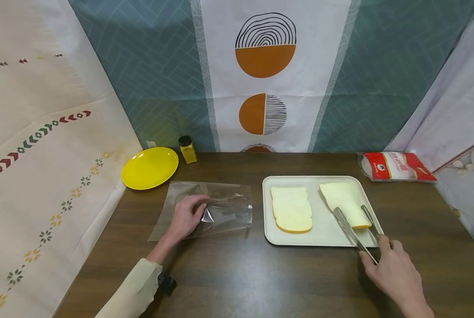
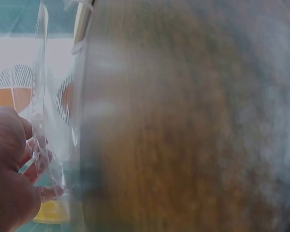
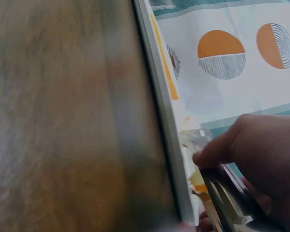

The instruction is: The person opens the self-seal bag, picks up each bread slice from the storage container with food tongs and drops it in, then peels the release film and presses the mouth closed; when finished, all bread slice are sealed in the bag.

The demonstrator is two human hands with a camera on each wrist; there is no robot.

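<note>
My left hand [image 1: 187,216] pinches the upper film of a clear plastic bag [image 1: 230,203] lying flat on the table. In the left wrist view the film [image 2: 38,116] stands up beside the fingers. My right hand [image 1: 396,270] grips metal tongs [image 1: 346,227] over the right part of a white tray [image 1: 316,238]. The tongs' two arms stand spread on either side of a bread slice [image 1: 342,198]; whether they touch it I cannot tell. Another bread slice [image 1: 291,210] lies on the tray's left half. The right wrist view shows the tongs [image 3: 232,193] under the thumb.
A yellow plate [image 1: 150,168] lies at the back left, with a yellow bottle with a black lid [image 1: 187,150] beside it. At the back right is a red and white package [image 1: 397,167]. Fabric curtains [image 1: 165,79] border the brown table [image 1: 229,278] at the back and sides.
</note>
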